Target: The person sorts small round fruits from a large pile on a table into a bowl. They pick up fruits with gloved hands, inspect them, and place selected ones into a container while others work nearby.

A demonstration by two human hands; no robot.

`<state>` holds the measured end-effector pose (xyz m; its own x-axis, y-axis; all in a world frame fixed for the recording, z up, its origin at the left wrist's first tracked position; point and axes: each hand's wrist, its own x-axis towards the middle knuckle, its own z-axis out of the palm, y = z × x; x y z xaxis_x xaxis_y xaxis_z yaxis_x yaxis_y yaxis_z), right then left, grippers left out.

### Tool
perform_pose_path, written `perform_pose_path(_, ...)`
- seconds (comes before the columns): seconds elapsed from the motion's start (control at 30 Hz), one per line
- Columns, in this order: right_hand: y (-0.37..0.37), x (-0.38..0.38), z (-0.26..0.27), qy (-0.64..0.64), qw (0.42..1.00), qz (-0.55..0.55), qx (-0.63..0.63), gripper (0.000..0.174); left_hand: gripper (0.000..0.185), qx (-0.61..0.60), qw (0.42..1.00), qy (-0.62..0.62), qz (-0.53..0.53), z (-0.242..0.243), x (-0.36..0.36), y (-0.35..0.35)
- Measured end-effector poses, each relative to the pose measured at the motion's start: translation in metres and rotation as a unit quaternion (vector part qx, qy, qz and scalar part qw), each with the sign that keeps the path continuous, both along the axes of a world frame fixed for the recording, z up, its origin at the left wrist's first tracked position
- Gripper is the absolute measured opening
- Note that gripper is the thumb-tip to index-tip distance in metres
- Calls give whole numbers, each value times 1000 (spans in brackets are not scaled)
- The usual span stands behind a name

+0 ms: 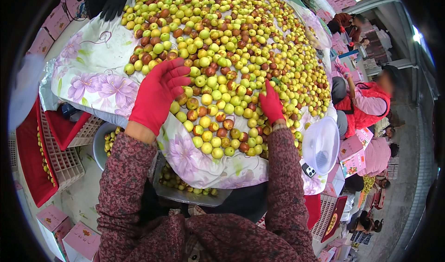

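Green, yellow and brown-red jujubes (228, 108) lie spread over a white cloth with purple flowers (182, 157). My left hand (160, 92), in a red glove, is over the near left edge of the fruit. Its fingers are apart and slightly curved, with no fruit seen in them. On the right, my right hand (272, 104), gloved in red too, reaches down among the jujubes with its index finger extended. Its other fingers are mostly hidden, so whether it grips a fruit is unclear. Below the cloth's near edge, a metal tub (194, 201) in front of me holds more jujubes.
A clear plastic basin (321, 145) and a smartphone (308, 170) sit at the right edge. Another person's black-gloved hand (114, 5) rests at the far left. Lower left are a fruit-holding bucket (99, 147), a red-lined crate (66, 161) and pink cartons (81, 241). Another person (370, 102) sits right.
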<state>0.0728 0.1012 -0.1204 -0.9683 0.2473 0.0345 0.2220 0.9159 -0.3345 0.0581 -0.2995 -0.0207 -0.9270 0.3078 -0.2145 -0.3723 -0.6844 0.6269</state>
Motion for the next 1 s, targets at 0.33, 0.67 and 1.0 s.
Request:
perform_pose_path(0.33, -114, -9, 32, 94, 972, 138, -167, 41, 36, -13, 998, -39, -43, -5, 17, 13)
perform_pose_path(0.67, -164, -5, 82, 151, 925, 133, -324, 33, 40, 29, 997, -69, -30, -10, 20, 18)
perform_pose_path(1.0, -241, -38, 93, 217, 909, 268, -233, 39, 45, 64, 977, 162, 124, -27, 11, 16)
